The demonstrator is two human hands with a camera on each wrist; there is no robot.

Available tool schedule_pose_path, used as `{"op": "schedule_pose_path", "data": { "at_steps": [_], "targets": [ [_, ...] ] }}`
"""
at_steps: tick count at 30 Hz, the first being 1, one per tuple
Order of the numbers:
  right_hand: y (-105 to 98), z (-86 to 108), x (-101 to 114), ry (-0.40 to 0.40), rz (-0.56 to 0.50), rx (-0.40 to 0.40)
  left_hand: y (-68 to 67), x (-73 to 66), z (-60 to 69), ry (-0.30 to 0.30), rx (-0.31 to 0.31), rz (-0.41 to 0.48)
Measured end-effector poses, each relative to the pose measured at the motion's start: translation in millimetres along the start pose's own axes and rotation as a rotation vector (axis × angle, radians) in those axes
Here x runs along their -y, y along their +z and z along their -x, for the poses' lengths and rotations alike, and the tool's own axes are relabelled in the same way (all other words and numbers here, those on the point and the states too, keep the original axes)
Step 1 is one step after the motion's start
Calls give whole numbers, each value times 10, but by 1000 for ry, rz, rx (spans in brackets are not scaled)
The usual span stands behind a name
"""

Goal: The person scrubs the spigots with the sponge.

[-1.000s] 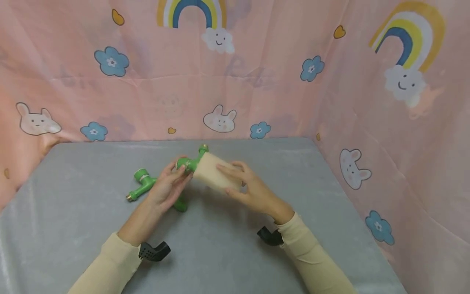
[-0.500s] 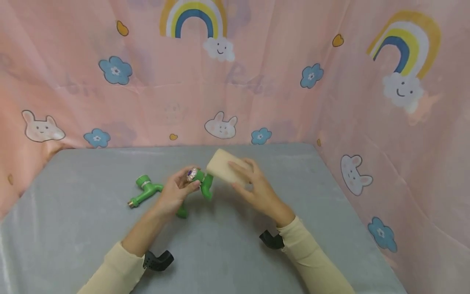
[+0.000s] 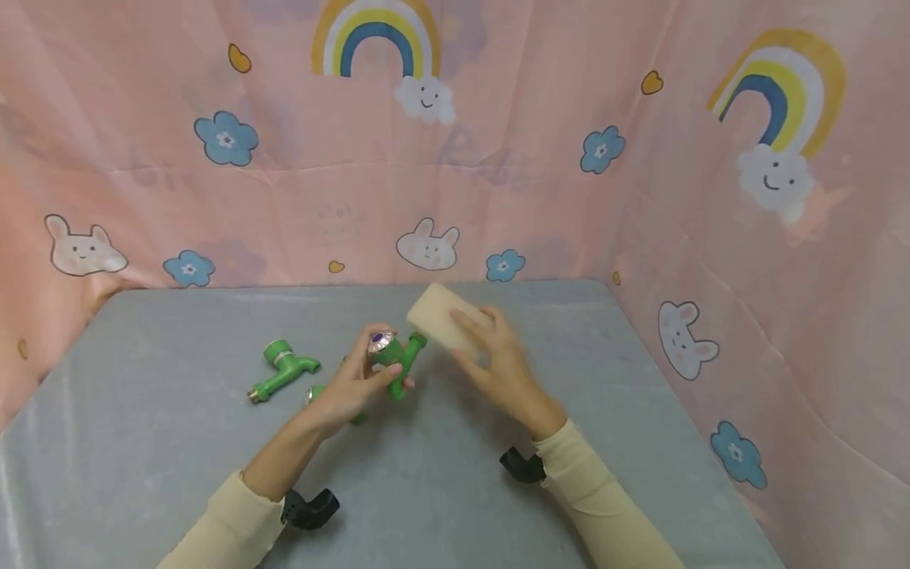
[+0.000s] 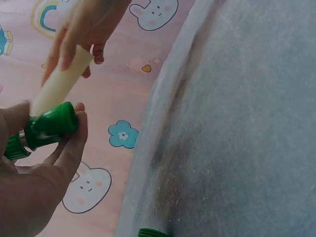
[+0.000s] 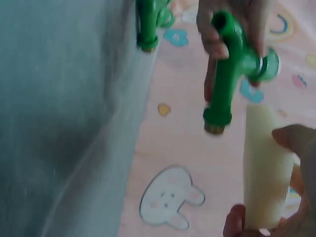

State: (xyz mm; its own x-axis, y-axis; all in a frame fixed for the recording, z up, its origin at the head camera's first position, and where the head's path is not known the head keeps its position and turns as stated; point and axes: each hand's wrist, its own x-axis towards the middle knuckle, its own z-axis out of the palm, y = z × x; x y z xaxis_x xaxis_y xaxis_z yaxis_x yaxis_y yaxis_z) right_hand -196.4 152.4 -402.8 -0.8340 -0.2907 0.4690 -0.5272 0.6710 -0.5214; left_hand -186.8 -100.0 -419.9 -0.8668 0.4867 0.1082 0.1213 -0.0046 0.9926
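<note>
My left hand (image 3: 351, 387) holds a green water tap (image 3: 404, 365) over the table, with its silvery, purple-centred knob by the fingers. In the right wrist view, the tap's threaded brass end (image 5: 214, 129) points toward the sponge side. A cream sponge block (image 3: 437, 312) is gripped in my right hand (image 3: 503, 373), thumb on one side and fingers on the other. Sponge and tap look close together but apart in the right wrist view. To the left on the table lies a second green tap (image 3: 286, 371). Another one (image 3: 315, 392) is mostly hidden behind my left wrist.
A grey cloth covers the table (image 3: 441, 490). Pink curtains (image 3: 498, 182) printed with rainbows, rabbits and flowers hang at the back and right. Black curved camera mounts (image 3: 311, 510) stick out at both sleeve cuffs.
The sponge was against the tap and has moved off it to the right. My left hand has turned the tap, bringing the knob's purple centre into view, and has come slightly nearer and lower.
</note>
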Motion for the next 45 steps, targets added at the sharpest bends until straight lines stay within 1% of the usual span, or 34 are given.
{"op": "schedule_pose_path", "data": {
  "at_steps": [3,6,10,12,13,15,18,20,23,28,31,33,35,37,39,42,44,45],
  "targets": [
    [22,5,43,-25,-46,58,-3,4,2,32,-8,-19],
    [31,9,36,8,-28,75,-4,-1,5,26,-31,-22],
    [-14,-3,3,73,10,44,-11,-11,0,-30,-90,-64],
    [-40,-8,3,78,-4,19,-16,-11,-6,-52,-115,-88],
    [-52,-8,17,70,-29,5,-18,-8,-11,-55,-121,-95],
    [-53,2,65,20,-96,-4,-18,3,-12,-55,-138,-103],
    [-23,29,162,-97,-163,19,-16,24,-21,-43,-154,-125],
    [12,53,221,-164,-165,47,-10,45,-16,-46,-162,-136],
    [65,81,248,-206,-106,49,3,68,-8,-60,-147,-119],
    [60,69,203,-170,-23,-3,-10,58,-11,-105,-107,-46],
    [5,47,171,-111,-10,-1,-36,47,-20,-119,-113,-27],
    [-50,39,157,-51,-22,5,-45,47,-24,-115,-118,-27],
    [-105,21,148,5,-65,1,-53,38,-28,-95,-123,-57],
    [-150,12,149,32,-119,0,-47,32,-26,-78,-120,-103],
    [-162,22,165,16,-170,16,-16,27,-12,-62,-118,-160],
    [-158,28,218,-35,-219,83,21,12,-12,-31,-106,-241],
    [-143,36,245,-45,-236,125,31,3,-13,-8,-104,-275],
    [-142,43,252,-35,-239,141,29,3,-15,-4,-107,-283]
  ]
}}
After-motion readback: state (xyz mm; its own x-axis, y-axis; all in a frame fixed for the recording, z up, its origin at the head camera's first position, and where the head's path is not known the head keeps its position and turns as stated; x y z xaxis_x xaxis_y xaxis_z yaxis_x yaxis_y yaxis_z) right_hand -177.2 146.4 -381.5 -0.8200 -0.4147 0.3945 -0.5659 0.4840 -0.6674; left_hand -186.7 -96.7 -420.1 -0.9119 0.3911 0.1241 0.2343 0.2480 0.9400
